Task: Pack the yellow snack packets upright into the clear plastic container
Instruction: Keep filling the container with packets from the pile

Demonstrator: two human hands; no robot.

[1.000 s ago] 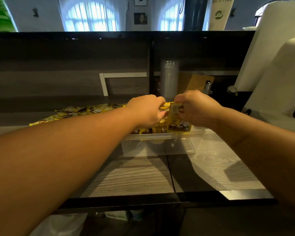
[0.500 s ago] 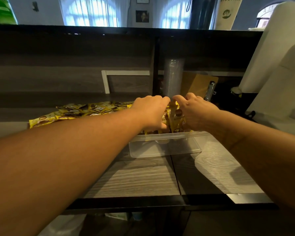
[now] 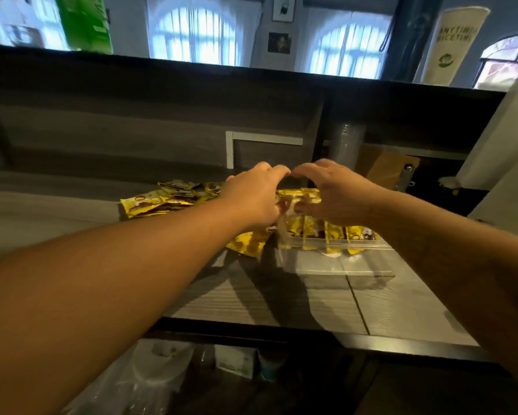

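A clear plastic container (image 3: 341, 266) sits on the grey wooden counter, and several yellow snack packets (image 3: 334, 233) stand upright in it. My left hand (image 3: 256, 199) and my right hand (image 3: 338, 194) arch over the container's left end with their fingertips meeting. Fingers curl behind a bunch of upright packets (image 3: 296, 197) and the thumbs press on its front. One packet (image 3: 248, 244) lies flat against the container's left side. A loose pile of packets (image 3: 164, 199) lies further left, behind my left forearm.
A stack of clear cups (image 3: 347, 145) and a brown board (image 3: 383, 166) stand behind the container. A white machine (image 3: 503, 163) fills the right side. A raised dark ledge (image 3: 191, 82) runs along the back. The counter's dark front edge (image 3: 281, 329) is near me, with a shelf below.
My right hand no longer holds a single packet above the container. Both hands have come together over the upright packets, fingertips touching. The view has tilted and the container sits further right.
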